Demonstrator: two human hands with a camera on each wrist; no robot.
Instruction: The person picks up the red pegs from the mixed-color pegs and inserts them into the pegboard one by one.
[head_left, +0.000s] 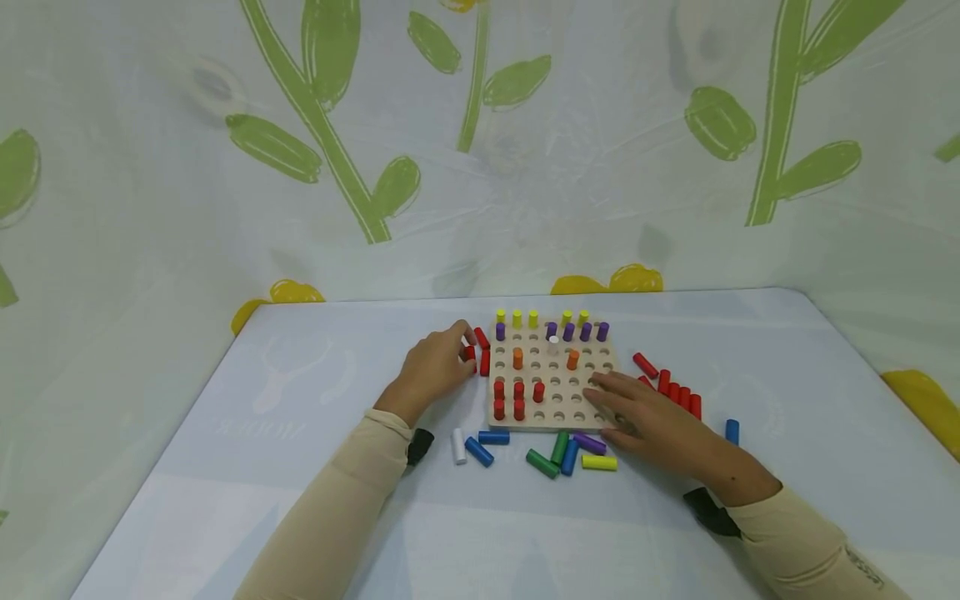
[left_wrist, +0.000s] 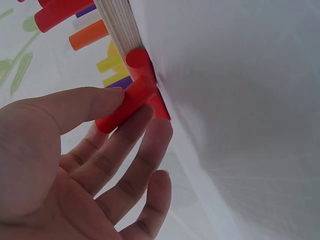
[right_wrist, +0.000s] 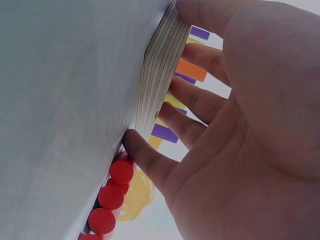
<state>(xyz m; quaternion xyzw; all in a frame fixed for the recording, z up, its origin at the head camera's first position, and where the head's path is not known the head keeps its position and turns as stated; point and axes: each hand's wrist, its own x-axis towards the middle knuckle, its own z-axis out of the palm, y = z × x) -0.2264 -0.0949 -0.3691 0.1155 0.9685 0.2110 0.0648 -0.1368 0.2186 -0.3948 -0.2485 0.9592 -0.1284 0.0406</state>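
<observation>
A wooden peg board point(head_left: 551, 427) lies flat, with yellow pegs point(head_left: 533, 319) and purple pegs point(head_left: 585, 332) standing at its back. Two orange pegs point(head_left: 573, 360) and a white peg point(head_left: 553, 345) stand mid-board; several red pegs point(head_left: 519, 408) fill front-left holes. Just left of the board, my left hand point(head_left: 431, 369) pinches a red peg point(left_wrist: 122, 107) between thumb and fingers. Beside that peg, other red pegs point(head_left: 484, 362) lie against the board's left side. My right hand point(head_left: 652, 421) rests on the board's right edge, fingers extended and spread, some on its top.
In front of the board lie loose pegs: a white one point(head_left: 459, 447), blue ones point(head_left: 479, 452), green ones point(head_left: 542, 463), a purple one point(head_left: 589, 443) and a yellow one point(head_left: 599, 462). Loose red pegs point(head_left: 684, 397) and a blue peg point(head_left: 732, 432) lie right of it.
</observation>
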